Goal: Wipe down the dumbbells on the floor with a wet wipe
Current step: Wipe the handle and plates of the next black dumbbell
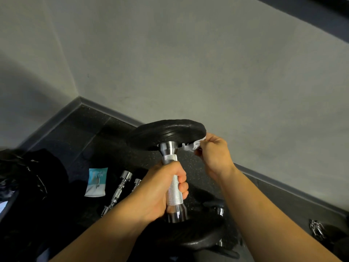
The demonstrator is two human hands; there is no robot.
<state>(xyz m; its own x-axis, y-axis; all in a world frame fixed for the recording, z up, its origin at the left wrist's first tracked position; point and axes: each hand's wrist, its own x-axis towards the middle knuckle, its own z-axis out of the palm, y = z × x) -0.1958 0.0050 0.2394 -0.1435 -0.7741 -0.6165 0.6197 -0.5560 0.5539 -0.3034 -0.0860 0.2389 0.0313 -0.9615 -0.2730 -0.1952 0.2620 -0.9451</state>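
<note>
Gripping the knurled steel handle of a dumbbell (pixel 174 193), a person's left hand (pixel 162 188) holds the weight upright in a corner of a grey-walled room, fingers wrapped tight round the bar. The right hand (pixel 215 154) pinches a crumpled white wet wipe (pixel 192 145) between thumb and curled fingers and presses it to the edge and underside of the black upper plate (pixel 166 134). The lower plate (pixel 188 235) sits below the left wrist at the bottom of the view; whether it rests on the dark speckled floor (pixel 85 133) cannot be told.

On the floor to the left, a blue-and-white packet (pixel 96 182) lies flat, just beside two chrome bars (pixel 120 188) that lie side by side. Further left, a black bag (pixel 28 176) slumps against the edge of the view. A heap of metal chain (pixel 317 228) lies at far right, near the dark skirting (pixel 283 188) that runs along the foot of the wall (pixel 188 63).
</note>
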